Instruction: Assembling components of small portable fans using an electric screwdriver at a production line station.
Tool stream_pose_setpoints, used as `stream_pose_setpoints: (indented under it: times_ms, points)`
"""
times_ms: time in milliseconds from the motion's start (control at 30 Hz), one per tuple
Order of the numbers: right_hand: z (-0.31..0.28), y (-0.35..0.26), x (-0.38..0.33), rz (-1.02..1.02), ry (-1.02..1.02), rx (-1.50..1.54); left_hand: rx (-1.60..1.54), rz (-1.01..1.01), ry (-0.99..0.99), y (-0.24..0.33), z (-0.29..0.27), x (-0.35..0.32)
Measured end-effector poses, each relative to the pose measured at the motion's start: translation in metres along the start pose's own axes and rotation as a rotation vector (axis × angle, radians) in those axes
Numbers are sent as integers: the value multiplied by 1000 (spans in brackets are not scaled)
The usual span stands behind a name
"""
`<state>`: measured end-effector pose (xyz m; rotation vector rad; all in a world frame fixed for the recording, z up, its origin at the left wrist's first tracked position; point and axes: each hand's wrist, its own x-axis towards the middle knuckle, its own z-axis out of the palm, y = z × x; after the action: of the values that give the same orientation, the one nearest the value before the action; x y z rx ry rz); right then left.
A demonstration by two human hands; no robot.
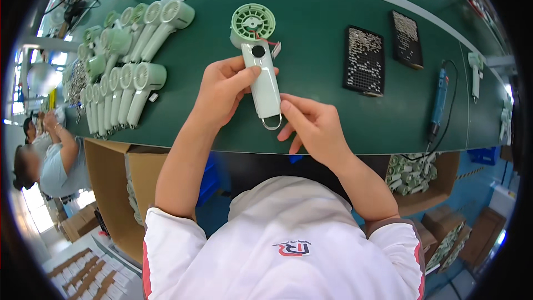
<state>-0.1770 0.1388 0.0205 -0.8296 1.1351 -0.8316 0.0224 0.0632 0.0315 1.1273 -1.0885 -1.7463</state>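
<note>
A pale green and white handheld fan lies over the green bench, its round head pointing away from me. The head shows radial ribs and a grey centre. Red wire with a white connector sticks out where head and handle meet. On the handle are a black round spot and a small button. My left hand is closed round the upper handle, thumb on its front. At the handle's lower right edge, my right hand pinches with thumb and index finger, beside the metal loop.
Rows of similar fans stand at the left. Two black trays of small parts lie at the right, with a blue corded screwdriver beyond. Cardboard boxes sit below the bench edge. Another person is at far left.
</note>
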Motion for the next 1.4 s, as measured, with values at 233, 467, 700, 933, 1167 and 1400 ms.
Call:
stream_pose_setpoints:
  times_ms: [233,467,700,933,1167,1400]
  points:
    - [-10,-7,0,-309,258,-316,-29,-18,45,-20,30,26]
    - [-11,23,21,-731,406,-855,187,99,190,-9,55,26]
    - [-13,-8,6,-170,68,205,-14,-85,-263,-3,33,36]
    - [-38,-30,-4,-95,67,-135,4,-158,-336,-2,37,48]
    - [-223,-48,-50,-329,1355,-1616,260,-171,-199,11,52,84]
    - [-275,-31,-43,292,1260,-1529,292,-198,-206,0,53,104]
